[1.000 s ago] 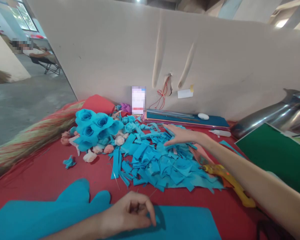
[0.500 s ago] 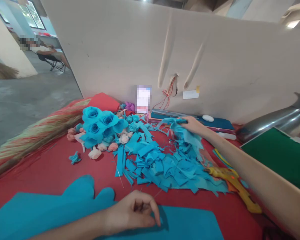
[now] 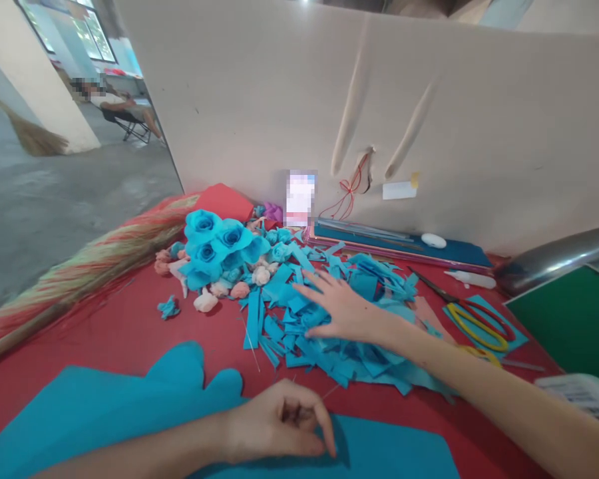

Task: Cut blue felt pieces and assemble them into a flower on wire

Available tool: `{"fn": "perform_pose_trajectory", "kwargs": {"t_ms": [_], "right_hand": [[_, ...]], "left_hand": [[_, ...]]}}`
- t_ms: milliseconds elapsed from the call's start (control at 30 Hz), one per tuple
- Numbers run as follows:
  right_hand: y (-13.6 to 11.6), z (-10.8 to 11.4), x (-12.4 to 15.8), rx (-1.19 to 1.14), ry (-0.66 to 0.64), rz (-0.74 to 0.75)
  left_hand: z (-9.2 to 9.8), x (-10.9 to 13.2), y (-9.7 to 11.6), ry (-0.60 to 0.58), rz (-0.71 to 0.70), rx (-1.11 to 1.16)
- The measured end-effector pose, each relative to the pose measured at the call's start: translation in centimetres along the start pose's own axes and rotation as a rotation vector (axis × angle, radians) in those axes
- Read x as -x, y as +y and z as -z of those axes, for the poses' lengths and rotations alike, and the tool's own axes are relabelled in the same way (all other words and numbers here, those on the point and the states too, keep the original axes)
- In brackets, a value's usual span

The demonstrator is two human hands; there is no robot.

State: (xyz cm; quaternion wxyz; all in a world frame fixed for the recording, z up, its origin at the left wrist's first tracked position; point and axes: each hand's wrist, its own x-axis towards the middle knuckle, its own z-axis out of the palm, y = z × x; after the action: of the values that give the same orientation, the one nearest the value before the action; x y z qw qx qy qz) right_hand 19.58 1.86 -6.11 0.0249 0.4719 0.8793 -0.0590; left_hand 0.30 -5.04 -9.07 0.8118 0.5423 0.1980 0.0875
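My left hand (image 3: 285,424) rests on a flat sheet of blue crepe paper (image 3: 114,406) at the near edge, its fingers loosely curled in and nothing seen in them. Over the heap of blue paper scraps (image 3: 324,369) my right hand (image 3: 342,307) is spread open, fingers apart and pointing left. Whether its fingertips touch the scraps I cannot tell. Just left of the heap stands a bunch of blue paper flowers (image 3: 214,243), with pink and white paper buds (image 3: 240,290) round it. A thin wire (image 3: 250,342) lies beside the strips.
Scissors with red and yellow handles (image 3: 479,326) lie right of the heap. The yellow glue gun (image 3: 482,354) is mostly behind my right forearm. A broom (image 3: 104,256) runs along the left edge. At the back are a lit phone (image 3: 300,198) and an upright board (image 3: 259,100).
My right hand has let go of a clump of blue scraps at the back of the heap and moved nearer and left, opening out. The view has shifted; my left hand stays curled on the sheet.
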Motion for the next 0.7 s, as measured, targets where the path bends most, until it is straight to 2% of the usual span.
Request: {"fn": "perform_pose_trajectory", "kwargs": {"t_ms": [67, 167, 367, 467, 567, 700], "right_hand": [[-1.1, -0.5, -0.5, -0.020, -0.051, 0.075], [-0.3, -0.7, -1.0, -0.021, -0.033, 0.054], [5.1, 1.6, -1.0, 0.007, 0.173, -0.206], [6.7, 3.0, -0.3, 0.042, 0.236, -0.339], [6.7, 3.2, 1.0, 0.079, 0.135, -0.443], [5.1, 1.9, 3.8, 0.068, -0.149, -0.436]], "left_hand": [[0.1, 0.1, -0.1, -0.002, -0.004, 0.004], [0.1, 0.3, -0.1, -0.009, -0.013, 0.011], [0.2, 0.5, 0.0, -0.026, -0.040, 0.035], [0.2, 0.5, 0.1, -0.023, -0.045, 0.040], [0.1, 0.5, 0.2, -0.017, -0.046, 0.039], [0.1, 0.6, 0.3, -0.035, -0.046, 0.038]]}}
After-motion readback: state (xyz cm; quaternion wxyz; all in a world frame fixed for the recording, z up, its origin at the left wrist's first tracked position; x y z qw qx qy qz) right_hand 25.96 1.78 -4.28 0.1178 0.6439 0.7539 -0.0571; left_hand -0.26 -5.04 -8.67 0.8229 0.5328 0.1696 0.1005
